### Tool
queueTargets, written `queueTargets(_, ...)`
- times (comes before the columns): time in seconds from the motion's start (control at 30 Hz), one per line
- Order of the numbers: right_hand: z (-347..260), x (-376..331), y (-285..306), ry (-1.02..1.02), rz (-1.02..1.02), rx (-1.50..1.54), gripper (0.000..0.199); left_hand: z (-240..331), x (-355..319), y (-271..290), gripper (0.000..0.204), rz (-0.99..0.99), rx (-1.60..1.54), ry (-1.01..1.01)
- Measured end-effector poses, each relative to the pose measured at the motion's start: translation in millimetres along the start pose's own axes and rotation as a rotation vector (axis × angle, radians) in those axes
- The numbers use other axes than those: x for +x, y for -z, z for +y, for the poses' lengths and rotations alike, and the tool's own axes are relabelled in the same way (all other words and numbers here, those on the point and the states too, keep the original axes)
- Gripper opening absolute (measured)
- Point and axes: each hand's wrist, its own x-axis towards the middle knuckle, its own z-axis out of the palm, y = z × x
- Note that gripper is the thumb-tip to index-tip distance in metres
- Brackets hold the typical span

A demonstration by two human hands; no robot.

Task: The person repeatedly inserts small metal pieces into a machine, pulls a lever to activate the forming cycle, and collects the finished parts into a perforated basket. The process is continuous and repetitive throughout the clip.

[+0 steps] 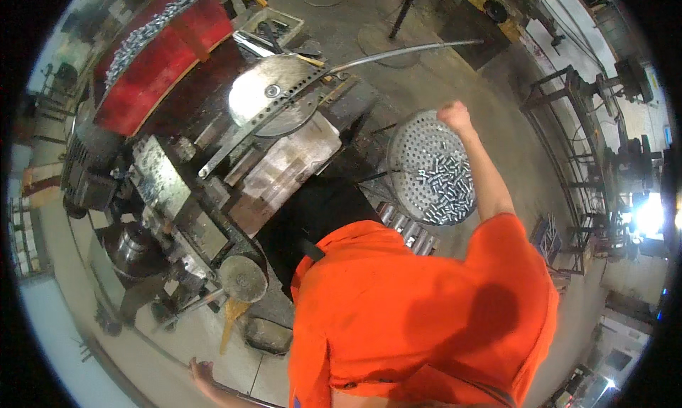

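Note:
My right hand [453, 115] is closed at the upper rim of a round perforated metal tray [408, 148]; whatever its fingers hold is hidden. Many short shiny metal sleeves [449, 184] lie heaped in the tray's right and lower part. My left hand [202, 371] is far off at the lower left, low beside the machine, its fingers loosely bent and apart. A thin dark rod [245, 395] runs alongside that forearm; whether the hand touches it I cannot tell. Ahead of me stands a machine with a round metal disc [259, 88] and a perforated bar [245, 132] across it.
A red bin [188, 49] of similar metal pieces stands at the upper left. One long metal rod [419, 50] reaches rightward from the disc. A tool box [273, 28] lies behind it, and several shiny cylinders [408, 230] are beside my body. Metal racks [579, 124] line the right.

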Motion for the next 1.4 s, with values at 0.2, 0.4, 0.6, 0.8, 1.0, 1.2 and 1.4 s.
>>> queueTargets(0.2,71.1,-19.3,-68.4,-0.218,-0.178,-0.181,0.037,30.7,-23.0,-34.0,0.031,0.096,-0.071,0.102)
queueTargets(0.4,59.4,-21.7,-101.9,-0.177,-0.34,-0.272,0.038,30.9,-64.1,-45.7,0.043,0.183,0.145,0.049)
queueTargets(0.6,115.1,7.6,-134.2,-0.01,-0.21,-0.366,0.04,55.6,-89.2,-63.6,0.029,0.313,0.727,-0.357)
queueTargets(0.8,-139.3,-94.2,-45.3,0.733,-0.451,0.743,0.022,164.4,-159.8,-178.1,0.03,0.013,0.265,-0.668)
queueTargets(1.0,-367.4,-263.4,12.7,1.677,-0.624,0.869,0.035,196.4,-187.4,-331.9,0.037,-0.827,-0.202,-0.508)
queueTargets(1.2,-396.1,-317.3,21.1,1.705,-0.51,0.945,0.03,174.4,-201.7,-349.1,0.04,-0.905,-0.729,-0.258)
queueTargets(1.4,-400.6,-336.9,10.5,1.727,-0.506,0.928,0.029,162.2,-202.3,-337.3,0.045,-0.977,-0.984,-0.087)
